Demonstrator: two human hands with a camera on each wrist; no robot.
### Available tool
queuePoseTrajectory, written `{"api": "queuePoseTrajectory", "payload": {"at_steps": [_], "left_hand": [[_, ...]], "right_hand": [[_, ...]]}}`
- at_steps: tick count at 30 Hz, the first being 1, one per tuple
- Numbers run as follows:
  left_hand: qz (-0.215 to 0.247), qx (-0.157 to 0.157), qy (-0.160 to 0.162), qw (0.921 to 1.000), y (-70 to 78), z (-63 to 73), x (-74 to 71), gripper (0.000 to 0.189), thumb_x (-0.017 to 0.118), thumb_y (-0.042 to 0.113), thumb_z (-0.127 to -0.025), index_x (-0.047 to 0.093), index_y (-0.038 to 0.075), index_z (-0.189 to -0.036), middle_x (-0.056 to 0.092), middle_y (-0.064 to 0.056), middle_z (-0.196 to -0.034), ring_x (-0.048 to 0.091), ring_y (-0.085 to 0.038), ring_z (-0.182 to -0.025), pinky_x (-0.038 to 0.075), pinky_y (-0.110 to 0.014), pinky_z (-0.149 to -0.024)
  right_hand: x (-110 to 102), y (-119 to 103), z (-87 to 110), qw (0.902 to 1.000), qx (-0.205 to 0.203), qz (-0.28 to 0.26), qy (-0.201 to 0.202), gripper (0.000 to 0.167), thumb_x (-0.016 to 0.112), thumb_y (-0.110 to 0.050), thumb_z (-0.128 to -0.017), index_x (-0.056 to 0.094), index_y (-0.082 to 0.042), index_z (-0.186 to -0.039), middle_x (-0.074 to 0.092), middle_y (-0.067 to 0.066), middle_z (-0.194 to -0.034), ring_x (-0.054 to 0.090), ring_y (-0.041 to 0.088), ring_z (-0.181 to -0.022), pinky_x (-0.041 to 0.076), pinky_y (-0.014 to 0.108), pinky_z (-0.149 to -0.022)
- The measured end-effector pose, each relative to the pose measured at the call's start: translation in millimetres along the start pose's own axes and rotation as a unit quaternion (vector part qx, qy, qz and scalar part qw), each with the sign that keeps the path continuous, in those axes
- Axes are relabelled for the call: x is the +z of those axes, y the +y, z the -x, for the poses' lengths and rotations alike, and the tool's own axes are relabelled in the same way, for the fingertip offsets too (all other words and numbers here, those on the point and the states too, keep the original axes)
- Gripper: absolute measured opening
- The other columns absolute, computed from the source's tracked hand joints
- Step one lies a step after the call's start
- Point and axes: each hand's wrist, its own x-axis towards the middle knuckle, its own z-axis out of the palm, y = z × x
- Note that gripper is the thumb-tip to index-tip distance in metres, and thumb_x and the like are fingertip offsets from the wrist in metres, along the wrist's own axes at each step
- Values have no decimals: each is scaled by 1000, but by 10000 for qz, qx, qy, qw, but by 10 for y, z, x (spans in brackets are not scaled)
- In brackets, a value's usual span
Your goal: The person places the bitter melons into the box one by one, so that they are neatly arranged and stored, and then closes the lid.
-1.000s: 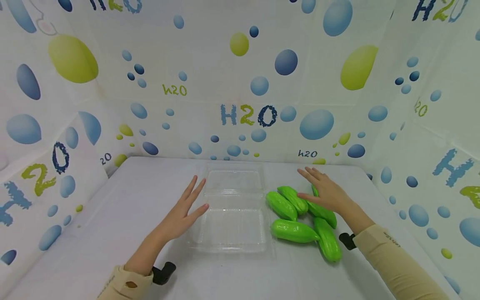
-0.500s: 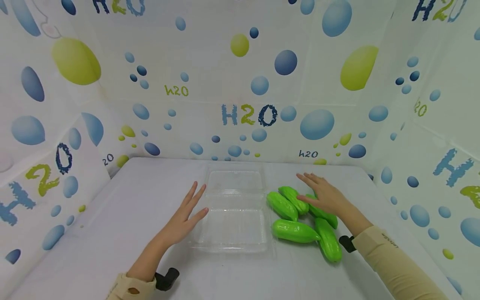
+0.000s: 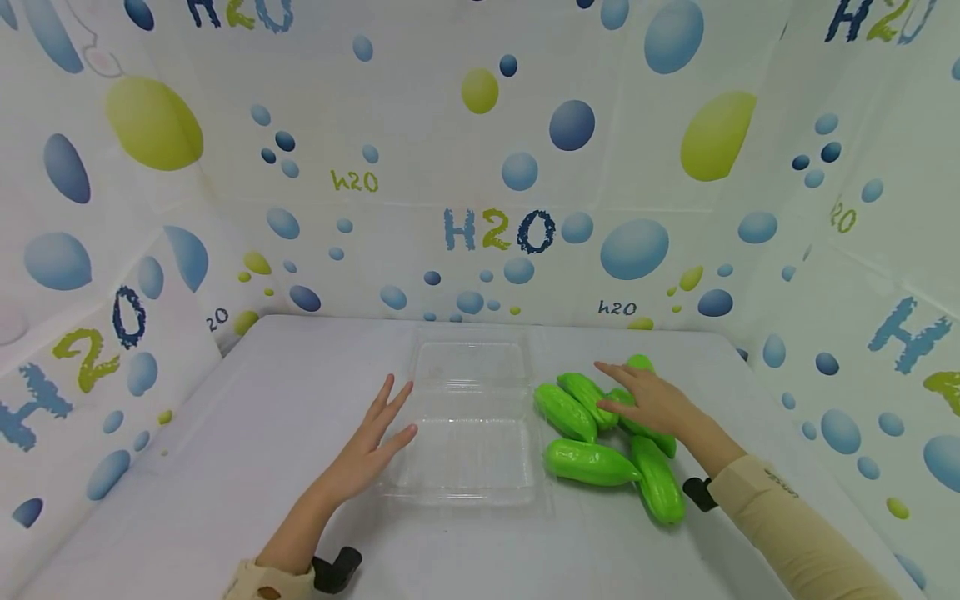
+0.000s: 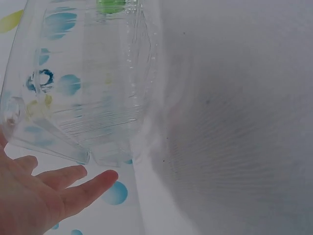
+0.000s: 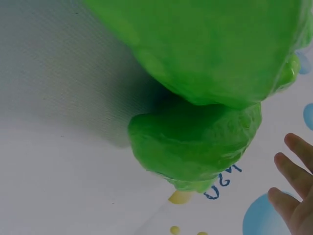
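My left hand (image 3: 360, 454) is held with fingers spread at the left side of a clear plastic clamshell box (image 3: 465, 492), which lies unfolded on the table. In the left wrist view the box (image 4: 98, 98) stands just past the fingers (image 4: 90, 193). My right hand (image 3: 656, 404) reaches over the far part of a pile of bright green, bumpy vegetables that look like bitter melons (image 3: 588, 462). Its fingers are extended and grip nothing. In the right wrist view two of the green vegetables (image 5: 195, 147) fill the middle, with the fingers (image 5: 293, 176) at the right edge.
A white cloth covers the table (image 3: 480, 550). Behind it and at both sides hang white curtains (image 3: 405, 108) printed with bubbles and H2O lettering. Black wrist cameras (image 3: 337, 570) sit at both cuffs.
Both hands have come down slightly, the right one lower over the green pile, uncovering a vegetable's far end behind it. The box and vegetables stay in place.
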Motion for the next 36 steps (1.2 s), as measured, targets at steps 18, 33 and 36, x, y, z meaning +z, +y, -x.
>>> {"api": "queuePoseTrajectory", "payload": {"at_steps": [18, 33, 36], "left_hand": [[309, -304, -77, 9990, -115, 43, 80, 63, 50, 30, -94, 18, 22, -147, -4, -9, -153, 0, -38, -137, 10, -70, -95], [1071, -577, -393, 9918, -179, 98, 102, 62, 47, 19, -96, 14, 21, -148, -9, -10, -152, 18, -46, -131, 18, -65, -98], [1093, -563, -402, 9916, -196, 101, 107, 62, 47, 19, -96, 14, 19, -148, -9, -10, -152, 19, -46, -131, 18, -65, -98]], "right_hand": [[131, 57, 23, 9997, 47, -159, -180, 68, 55, -50, -86, 38, -13, -140, 40, 28, -134, 38, 47, -120, 34, 63, -88], [216, 84, 5, 9990, 19, -289, -353, 69, 52, -53, -87, 37, -12, -140, 39, 29, -134, 36, 49, -121, 30, 64, -91], [230, 85, -1, 9991, -57, -298, -299, 68, 53, -51, -87, 38, -11, -140, 41, 29, -133, 37, 48, -120, 30, 63, -91]]}}
